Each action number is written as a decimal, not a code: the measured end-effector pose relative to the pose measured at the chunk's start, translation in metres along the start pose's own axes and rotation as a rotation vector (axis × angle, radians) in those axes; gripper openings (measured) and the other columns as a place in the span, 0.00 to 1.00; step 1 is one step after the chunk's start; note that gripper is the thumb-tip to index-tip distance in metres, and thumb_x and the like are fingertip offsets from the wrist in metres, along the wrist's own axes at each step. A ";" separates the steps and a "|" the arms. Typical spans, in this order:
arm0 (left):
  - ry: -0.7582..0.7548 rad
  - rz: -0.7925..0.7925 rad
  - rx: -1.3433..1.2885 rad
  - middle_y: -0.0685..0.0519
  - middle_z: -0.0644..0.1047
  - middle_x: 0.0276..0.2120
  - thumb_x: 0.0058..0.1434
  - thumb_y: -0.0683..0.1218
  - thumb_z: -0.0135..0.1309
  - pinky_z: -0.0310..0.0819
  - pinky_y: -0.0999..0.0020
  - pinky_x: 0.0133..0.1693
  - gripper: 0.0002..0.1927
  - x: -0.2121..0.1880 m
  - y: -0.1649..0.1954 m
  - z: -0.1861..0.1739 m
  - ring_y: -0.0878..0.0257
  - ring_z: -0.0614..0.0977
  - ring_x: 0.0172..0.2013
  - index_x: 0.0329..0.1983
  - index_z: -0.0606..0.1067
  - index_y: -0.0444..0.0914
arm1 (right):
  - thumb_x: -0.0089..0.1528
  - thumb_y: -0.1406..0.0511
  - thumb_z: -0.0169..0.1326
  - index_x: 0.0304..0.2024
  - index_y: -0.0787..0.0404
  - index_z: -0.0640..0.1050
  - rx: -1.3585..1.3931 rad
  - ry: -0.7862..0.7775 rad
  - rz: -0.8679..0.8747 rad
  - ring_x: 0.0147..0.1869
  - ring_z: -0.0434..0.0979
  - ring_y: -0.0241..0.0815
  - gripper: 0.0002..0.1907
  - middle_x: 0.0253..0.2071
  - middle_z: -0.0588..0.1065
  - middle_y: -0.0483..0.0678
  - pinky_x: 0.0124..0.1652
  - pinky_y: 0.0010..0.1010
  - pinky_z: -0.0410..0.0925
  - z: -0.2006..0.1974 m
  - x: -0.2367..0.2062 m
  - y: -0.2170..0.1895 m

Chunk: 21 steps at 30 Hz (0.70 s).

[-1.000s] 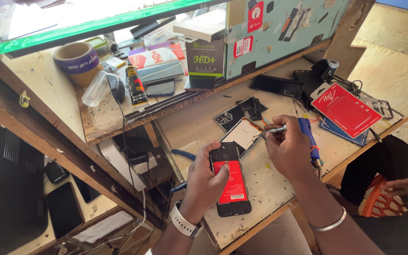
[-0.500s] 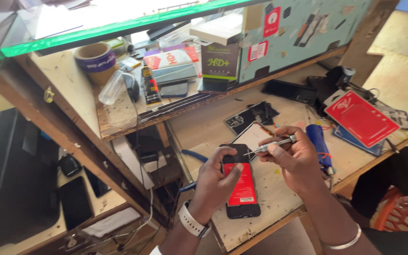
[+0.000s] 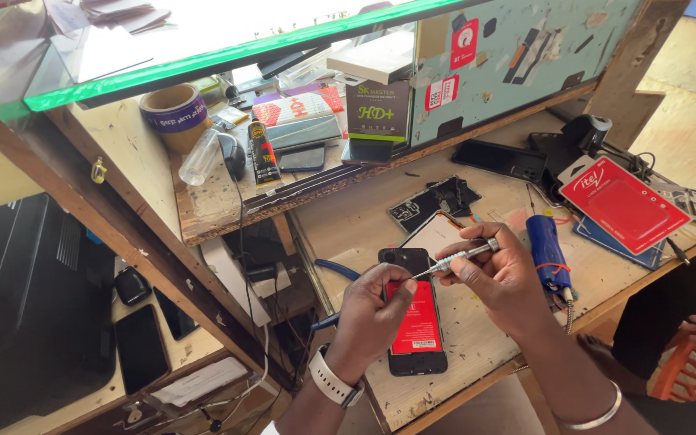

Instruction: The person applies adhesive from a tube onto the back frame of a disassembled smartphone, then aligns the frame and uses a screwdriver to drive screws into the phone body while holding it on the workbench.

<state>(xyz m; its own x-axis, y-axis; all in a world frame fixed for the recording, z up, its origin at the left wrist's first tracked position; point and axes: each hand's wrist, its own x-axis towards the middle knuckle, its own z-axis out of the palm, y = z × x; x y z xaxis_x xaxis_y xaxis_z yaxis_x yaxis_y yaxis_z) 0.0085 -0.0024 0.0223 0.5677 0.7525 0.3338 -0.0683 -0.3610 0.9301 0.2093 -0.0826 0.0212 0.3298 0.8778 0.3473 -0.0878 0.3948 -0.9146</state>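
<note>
While the left hand (image 3: 374, 318) steadies the opened phone (image 3: 412, 322) flat on the wooden bench (image 3: 477, 354), the right hand (image 3: 497, 278) pinches a silver screwdriver (image 3: 457, 259), tip at the phone's upper edge. A slip could gouge the red battery (image 3: 415, 318); loosened screws could roll off.

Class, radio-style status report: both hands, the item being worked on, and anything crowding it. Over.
Left hand steadying black phone with red battery. Right hand gripping slim silver screwdriver, tip at phone's upper part. Blue cylindrical tool lies beside right hand, not obstructing.
</note>
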 end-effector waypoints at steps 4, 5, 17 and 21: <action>0.001 -0.013 0.000 0.55 0.76 0.31 0.65 0.42 0.58 0.71 0.74 0.33 0.05 -0.001 0.002 -0.001 0.72 0.74 0.31 0.38 0.78 0.34 | 0.63 0.74 0.53 0.55 0.65 0.63 -0.102 -0.003 -0.038 0.45 0.83 0.41 0.19 0.47 0.79 0.59 0.46 0.33 0.78 0.003 -0.003 -0.003; 0.003 -0.019 0.009 0.54 0.76 0.30 0.64 0.42 0.58 0.70 0.74 0.32 0.05 -0.001 0.003 -0.001 0.72 0.74 0.31 0.38 0.78 0.33 | 0.63 0.74 0.53 0.55 0.65 0.63 -0.113 -0.008 -0.043 0.45 0.83 0.41 0.19 0.47 0.79 0.59 0.46 0.32 0.78 0.003 -0.004 -0.004; 0.013 -0.067 0.064 0.53 0.79 0.31 0.59 0.39 0.57 0.73 0.73 0.33 0.05 -0.003 0.017 -0.002 0.70 0.76 0.30 0.38 0.77 0.35 | 0.62 0.74 0.54 0.56 0.62 0.64 -0.531 0.055 -0.194 0.43 0.81 0.35 0.21 0.46 0.81 0.52 0.39 0.25 0.75 0.024 0.008 -0.028; 0.018 -0.008 0.093 0.52 0.80 0.31 0.58 0.39 0.57 0.74 0.72 0.36 0.06 -0.002 0.016 -0.003 0.68 0.78 0.32 0.38 0.76 0.35 | 0.61 0.74 0.56 0.54 0.64 0.66 -0.652 0.035 -0.250 0.47 0.83 0.35 0.20 0.44 0.80 0.52 0.44 0.26 0.78 0.031 0.017 -0.033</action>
<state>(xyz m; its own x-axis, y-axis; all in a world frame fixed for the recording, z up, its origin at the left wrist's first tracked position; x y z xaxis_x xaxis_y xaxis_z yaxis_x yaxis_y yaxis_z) 0.0038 -0.0084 0.0365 0.5533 0.7649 0.3298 0.0129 -0.4037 0.9148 0.1888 -0.0725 0.0640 0.2978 0.7682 0.5667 0.5731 0.3309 -0.7497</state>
